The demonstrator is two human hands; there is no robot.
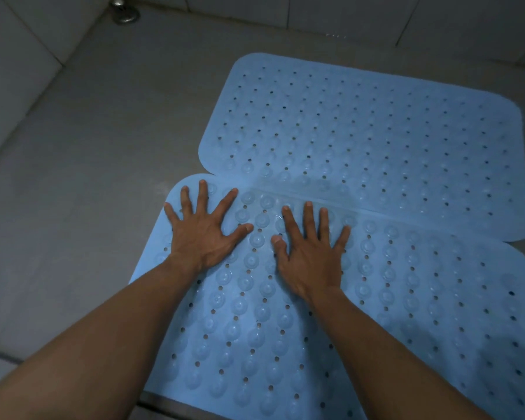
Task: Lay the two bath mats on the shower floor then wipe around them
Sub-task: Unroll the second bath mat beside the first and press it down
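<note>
Two light blue rubber bath mats with small holes and round suction bumps lie flat on the grey shower floor (pixel 97 165). The far mat (pixel 376 137) sits toward the back right. The near mat (pixel 406 298) lies in front of it, its far edge overlapping the far mat's near edge. My left hand (pixel 202 231) rests palm down with fingers spread on the near mat's far left corner. My right hand (pixel 311 253) lies flat beside it, fingers spread, a little to the right. Neither hand holds anything.
White tiled walls (pixel 346 13) rise at the back and at the left. A round metal fitting (pixel 125 12) stands in the far left corner. Bare grey floor stretches left of the mats. A low threshold edge (pixel 0 356) runs along the near left.
</note>
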